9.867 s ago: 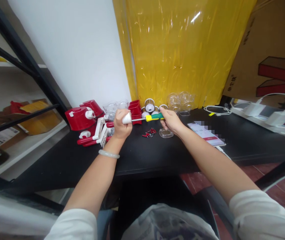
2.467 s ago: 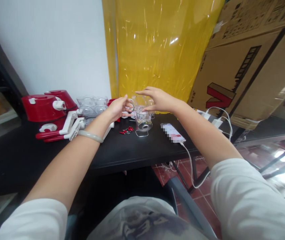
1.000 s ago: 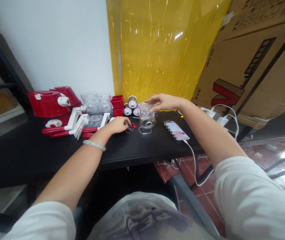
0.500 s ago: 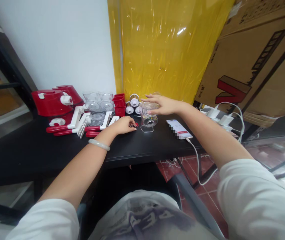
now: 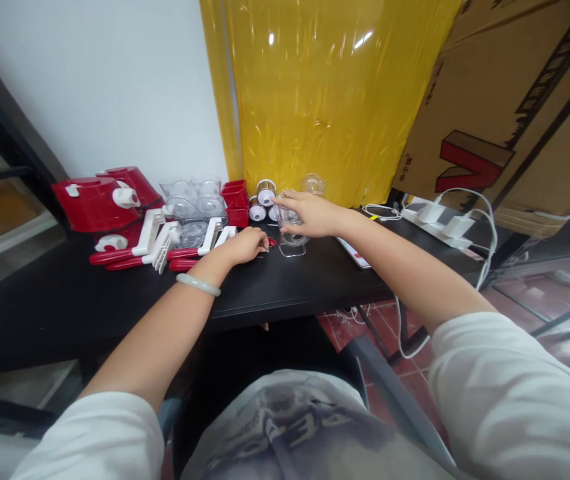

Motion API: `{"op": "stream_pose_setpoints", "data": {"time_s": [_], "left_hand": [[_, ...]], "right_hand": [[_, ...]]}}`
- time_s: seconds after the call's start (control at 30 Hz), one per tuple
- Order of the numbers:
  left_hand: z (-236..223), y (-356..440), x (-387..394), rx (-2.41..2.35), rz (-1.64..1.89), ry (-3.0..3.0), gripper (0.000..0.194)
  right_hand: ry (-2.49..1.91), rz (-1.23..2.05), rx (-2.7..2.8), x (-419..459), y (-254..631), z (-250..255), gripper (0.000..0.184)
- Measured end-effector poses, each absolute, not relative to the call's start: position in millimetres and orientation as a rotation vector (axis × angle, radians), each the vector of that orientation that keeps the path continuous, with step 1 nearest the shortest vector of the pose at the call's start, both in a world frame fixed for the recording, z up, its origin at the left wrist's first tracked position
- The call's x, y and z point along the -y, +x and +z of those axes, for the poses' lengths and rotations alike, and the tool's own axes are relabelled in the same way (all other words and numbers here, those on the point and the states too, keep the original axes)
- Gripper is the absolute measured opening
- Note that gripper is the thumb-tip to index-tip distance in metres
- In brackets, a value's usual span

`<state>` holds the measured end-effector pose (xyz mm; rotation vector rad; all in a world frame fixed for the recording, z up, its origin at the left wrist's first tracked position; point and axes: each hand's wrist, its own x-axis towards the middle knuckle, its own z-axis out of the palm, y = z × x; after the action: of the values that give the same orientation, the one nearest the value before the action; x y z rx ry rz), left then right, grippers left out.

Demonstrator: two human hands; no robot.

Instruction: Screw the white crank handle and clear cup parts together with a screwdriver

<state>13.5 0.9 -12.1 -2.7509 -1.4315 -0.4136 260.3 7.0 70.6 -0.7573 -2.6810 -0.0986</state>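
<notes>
My right hand (image 5: 306,214) lies over the top of a clear plastic housing (image 5: 292,241) that stands on the black table (image 5: 285,287), fingers curved around its rim. My left hand (image 5: 245,245) rests on the table just left of it, fingertips pinched over small red pieces (image 5: 271,242); what they grip is too small to make out. A pale bangle (image 5: 198,285) sits on my left wrist.
Red bowls (image 5: 89,200), red-and-white handles (image 5: 155,243), clear cups (image 5: 189,197), red bins (image 5: 236,200) and metal drums (image 5: 263,200) line the back left. A phone (image 5: 357,253) lies right of the housing; chargers and cables (image 5: 445,220) lie further right. Yellow sheet and cardboard box stand behind.
My right hand has come down from hovering by the clear housing to lie on its top. My left hand stays by the red pieces. The view has shifted slightly.
</notes>
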Motion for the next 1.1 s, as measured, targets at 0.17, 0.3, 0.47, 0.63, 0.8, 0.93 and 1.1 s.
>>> {"op": "stream_pose_setpoints", "data": {"time_s": [0.17,0.3,0.47,0.63,0.8,0.93,1.1], "left_hand": [[-15.2,11.9,-2.4,1.404,-0.414,-2.778,0.015],[-16.9,11.0,-3.8,1.424,-0.407,-2.786,0.013],[-16.3,10.5,-4.3,1.444,-0.391,-2.773,0.012],[-15.1,11.4,-3.5,1.459,-0.371,-2.759,0.013],[-16.5,11.0,-4.6,1.461,-0.397,-2.769,0.012],[-17.4,11.4,-4.5,1.455,-0.388,-2.748,0.013],[-19.6,11.2,-4.5,1.448,-0.379,-2.746,0.015]], "right_hand": [[-0.806,-0.097,2.67,-1.7,259.2,70.4,0.082],[-0.807,-0.111,2.666,-0.9,258.6,70.2,0.081],[-0.77,-0.106,2.658,-4.4,259.5,68.1,0.081],[-0.798,-0.108,2.662,-2.4,259.0,69.0,0.081],[-0.809,-0.098,2.663,-1.7,258.7,69.4,0.082],[-0.784,-0.071,2.662,-4.1,257.2,68.4,0.082],[-0.798,-0.022,2.66,-8.7,254.4,68.3,0.082]]}}
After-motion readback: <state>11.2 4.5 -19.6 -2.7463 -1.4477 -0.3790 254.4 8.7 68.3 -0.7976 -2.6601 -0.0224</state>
